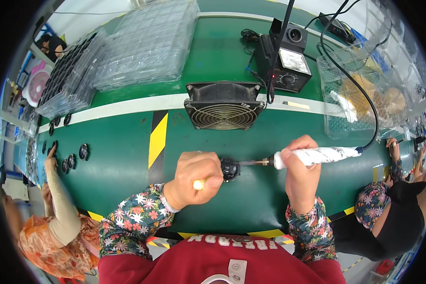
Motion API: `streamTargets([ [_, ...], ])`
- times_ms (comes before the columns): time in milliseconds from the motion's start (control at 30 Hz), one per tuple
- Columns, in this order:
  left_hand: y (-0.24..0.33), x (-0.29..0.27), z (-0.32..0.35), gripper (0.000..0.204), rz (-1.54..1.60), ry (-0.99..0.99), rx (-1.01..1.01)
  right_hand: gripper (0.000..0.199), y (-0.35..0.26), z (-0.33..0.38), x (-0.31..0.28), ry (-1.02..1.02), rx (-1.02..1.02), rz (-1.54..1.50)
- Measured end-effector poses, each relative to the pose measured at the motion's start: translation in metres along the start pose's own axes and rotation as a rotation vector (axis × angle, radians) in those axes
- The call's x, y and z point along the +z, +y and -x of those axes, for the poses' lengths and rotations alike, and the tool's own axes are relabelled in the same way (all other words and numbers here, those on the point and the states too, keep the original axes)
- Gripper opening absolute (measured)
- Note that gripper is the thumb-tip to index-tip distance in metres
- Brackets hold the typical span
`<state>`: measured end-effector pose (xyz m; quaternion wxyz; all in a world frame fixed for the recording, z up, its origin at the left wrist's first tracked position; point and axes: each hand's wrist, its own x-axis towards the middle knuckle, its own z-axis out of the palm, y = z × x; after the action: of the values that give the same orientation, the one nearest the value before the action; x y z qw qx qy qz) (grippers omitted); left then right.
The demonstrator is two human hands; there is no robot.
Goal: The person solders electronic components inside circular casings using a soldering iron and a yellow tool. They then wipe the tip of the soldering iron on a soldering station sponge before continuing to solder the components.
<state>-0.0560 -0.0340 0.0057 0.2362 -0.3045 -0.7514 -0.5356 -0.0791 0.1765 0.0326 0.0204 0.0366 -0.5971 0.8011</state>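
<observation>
My left hand (197, 177) is closed round a slim item whose pale yellow end (199, 184) pokes out of the fist; the rest of it is hidden. Right beside those fingers, a small round black part (230, 170) lies on the green mat. In my right hand (302, 173) is a soldering iron (317, 157), its handle wrapped in white and its fingers-side gripped from above. The iron's metal tip points left and reaches to the right edge of the black part; whether it touches cannot be made out.
A black fan (225, 105) stands just beyond the part. Behind it sit a black soldering station (288, 66) and a clear plastic box (338, 90). Stacked clear trays (146, 47) fill the far left. Black parts (84, 151) lie at left, near another person's hand (50, 163). Another person works at right.
</observation>
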Motion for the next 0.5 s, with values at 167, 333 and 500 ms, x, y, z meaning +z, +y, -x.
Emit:
streamTargets([
  [167, 0.003, 0.0, -0.004, 0.029, 0.007, -0.01, -0.044, 0.009, -0.001, 0.007, 0.007, -0.125, -0.079, 0.289],
  [333, 0.007, -0.004, -0.007, 0.035, -0.059, -0.106, -0.088, 0.011, 0.008, 0.007, 0.002, -0.204, -0.282, 0.544],
  [500, 0.006, -0.003, -0.007, 0.034, -0.042, -0.094, -0.12, 0.016, 0.012, 0.004, 0.001, -0.225, -0.402, 0.644],
])
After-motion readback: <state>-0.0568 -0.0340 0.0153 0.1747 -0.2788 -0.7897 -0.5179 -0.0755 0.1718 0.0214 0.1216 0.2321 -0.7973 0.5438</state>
